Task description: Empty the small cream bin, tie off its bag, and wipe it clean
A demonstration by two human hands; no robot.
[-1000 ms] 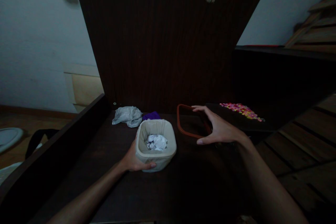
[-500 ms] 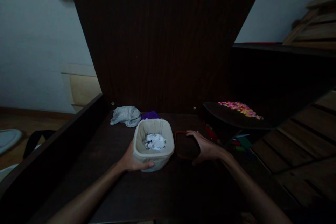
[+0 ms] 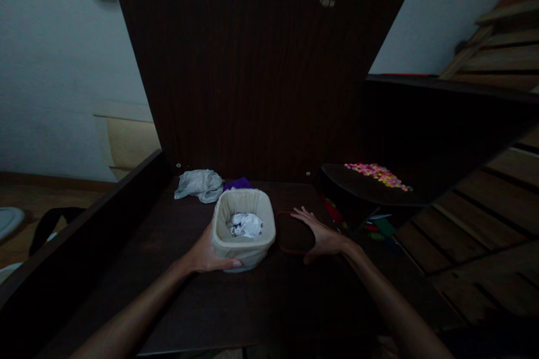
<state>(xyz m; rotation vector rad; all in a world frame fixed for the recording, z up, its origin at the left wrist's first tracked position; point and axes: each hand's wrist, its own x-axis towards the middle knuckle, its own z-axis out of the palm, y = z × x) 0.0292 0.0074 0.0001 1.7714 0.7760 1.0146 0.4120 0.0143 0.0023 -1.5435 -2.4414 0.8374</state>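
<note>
My left hand (image 3: 206, 252) is wrapped round the near left wall of a cream rectangular container (image 3: 243, 227) that stands on a dark wooden surface (image 3: 261, 297). Crumpled white paper (image 3: 245, 225) lies inside the container. A dark lid with a red rim (image 3: 292, 233) lies flat just right of the container. My right hand (image 3: 322, 234) rests on the lid's right edge, fingers stretched over it and thumb along its near corner.
A grey-white cloth (image 3: 200, 184) and a purple cloth (image 3: 238, 183) lie behind the container. A dark tray with small colourful pieces (image 3: 377, 174) sits at the right. A tall dark panel (image 3: 261, 67) rises behind; a raised dark rail (image 3: 84, 235) runs along the left.
My right hand brought the red-rimmed lid down from a raised tilt and toward the container; it now lies flat beside it. The left hand has kept its hold.
</note>
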